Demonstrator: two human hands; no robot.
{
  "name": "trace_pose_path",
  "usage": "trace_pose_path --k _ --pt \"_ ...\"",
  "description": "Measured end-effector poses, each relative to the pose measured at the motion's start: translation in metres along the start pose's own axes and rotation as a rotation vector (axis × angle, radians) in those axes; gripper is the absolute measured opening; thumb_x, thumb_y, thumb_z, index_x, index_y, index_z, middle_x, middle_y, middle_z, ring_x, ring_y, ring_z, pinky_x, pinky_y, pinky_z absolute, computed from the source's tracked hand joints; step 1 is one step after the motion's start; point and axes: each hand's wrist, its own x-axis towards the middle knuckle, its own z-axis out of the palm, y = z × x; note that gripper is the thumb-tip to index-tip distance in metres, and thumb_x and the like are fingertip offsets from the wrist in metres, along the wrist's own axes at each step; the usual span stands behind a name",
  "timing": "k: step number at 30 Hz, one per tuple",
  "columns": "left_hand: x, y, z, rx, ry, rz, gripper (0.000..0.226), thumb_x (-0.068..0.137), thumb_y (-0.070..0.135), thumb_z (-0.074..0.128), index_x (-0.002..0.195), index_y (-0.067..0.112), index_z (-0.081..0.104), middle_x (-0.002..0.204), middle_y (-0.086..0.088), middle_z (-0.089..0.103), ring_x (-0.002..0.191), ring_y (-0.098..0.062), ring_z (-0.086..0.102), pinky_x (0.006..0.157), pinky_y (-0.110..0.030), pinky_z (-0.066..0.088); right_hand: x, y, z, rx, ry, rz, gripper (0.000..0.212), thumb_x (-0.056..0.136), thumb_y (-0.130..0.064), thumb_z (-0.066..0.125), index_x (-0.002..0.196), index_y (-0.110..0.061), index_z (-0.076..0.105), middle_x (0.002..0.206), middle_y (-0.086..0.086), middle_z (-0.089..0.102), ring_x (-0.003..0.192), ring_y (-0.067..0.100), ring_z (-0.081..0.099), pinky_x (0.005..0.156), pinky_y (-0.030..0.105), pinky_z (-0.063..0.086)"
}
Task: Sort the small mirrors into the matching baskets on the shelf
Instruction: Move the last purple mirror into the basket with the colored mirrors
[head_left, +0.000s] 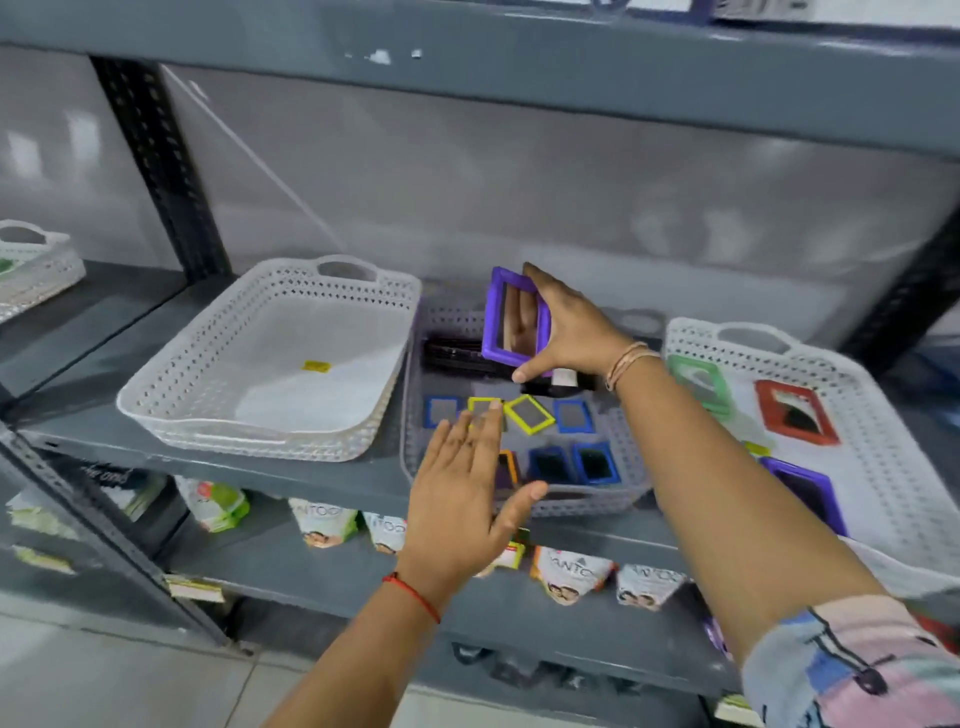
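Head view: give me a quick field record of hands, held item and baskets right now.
right hand: grips purple-framed mirror, upright, raised over the middle basket
left hand: open, empty, fingers spread in front of the middle basket
middle basket: small blue, yellow and orange mirrors
left basket: only a yellow tag
right basket: larger green, red and purple mirrors

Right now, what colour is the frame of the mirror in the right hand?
Purple, seen in the head view: mirror, right hand.
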Motion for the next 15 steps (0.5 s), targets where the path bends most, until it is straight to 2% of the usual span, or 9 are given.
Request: trace_pose_path --k 4,8,12,15 --pt "0.004 0.019 0.012 0.029 -0.052 0.033 0.081 0.091 0.062 0.018 0.133 -0.003 0.042 0.134 -0.021 0.048 0.123 -0.036 0.045 0.106 -0.039 0.017 -0.036 0.029 -0.017 0.001 -0.008 0.098 0.129 0.046 -0.020 0.091 0.145 -0.008 0.010 0.152 0.012 0.026 0.139 0.023 0.028 0.113 0.027 0.024" --pt "0.004 0.024 0.024 0.088 -0.091 0.036 0.083 0.091 0.064 0.014 0.131 -0.002 0.045 0.133 -0.021 0.048 0.120 -0.039 0.047 0.103 -0.043 0.021 -0.061 0.047 -0.025 -0.009 -0.011 0.150 0.128 0.048 -0.022 0.090 0.146 -0.009 0.009 0.151 0.013 0.027 0.138 0.025 0.029 0.111 0.029 0.026" --pt "0.003 0.024 0.025 0.097 -0.104 0.012 0.085 0.091 0.064 0.012 0.130 -0.002 0.047 0.131 -0.021 0.051 0.119 -0.037 0.049 0.102 -0.047 0.033 -0.076 0.056 -0.027 0.003 -0.018 0.181 0.126 0.051 -0.022 0.089 0.146 -0.014 0.008 0.152 0.011 0.027 0.137 0.025 0.031 0.110 0.028 0.029" --pt "0.003 0.026 0.023 0.089 -0.106 0.005 0.084 0.091 0.064 0.012 0.127 -0.002 0.050 0.128 -0.021 0.054 0.117 -0.037 0.051 0.101 -0.044 0.029 -0.085 0.063 -0.031 0.026 -0.010 0.215 0.123 0.052 -0.018 0.089 0.146 -0.017 0.009 0.151 0.010 0.029 0.135 0.025 0.033 0.108 0.028 0.030"
